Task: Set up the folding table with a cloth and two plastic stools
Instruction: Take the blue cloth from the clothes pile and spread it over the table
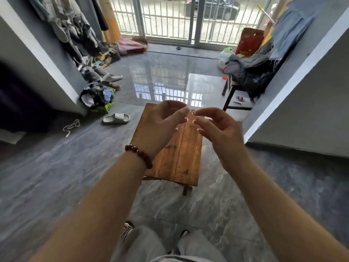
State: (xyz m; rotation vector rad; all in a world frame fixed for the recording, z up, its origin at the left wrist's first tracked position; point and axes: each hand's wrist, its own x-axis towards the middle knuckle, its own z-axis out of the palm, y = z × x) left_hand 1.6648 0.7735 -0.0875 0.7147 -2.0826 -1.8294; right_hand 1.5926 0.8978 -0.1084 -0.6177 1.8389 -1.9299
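Observation:
A small wooden folding table [181, 157] with a plank top stands unfolded on the grey floor in the middle of the view, its top bare. My left hand [162, 125], a red bead bracelet on its wrist, and my right hand [219, 129] hover above the table's far half, palms turned up, fingers curled and fingertips almost touching. Neither hand holds anything. No cloth for the table and no plastic stools are in view.
A slipper [116, 118] and a cord [71, 127] lie on the floor to the left, past them a pile of clothes [98, 96] and shoes [111, 78]. A dark chair heaped with clothes [247, 76] stands at the right. Barred glass doors [188, 19] close the far end.

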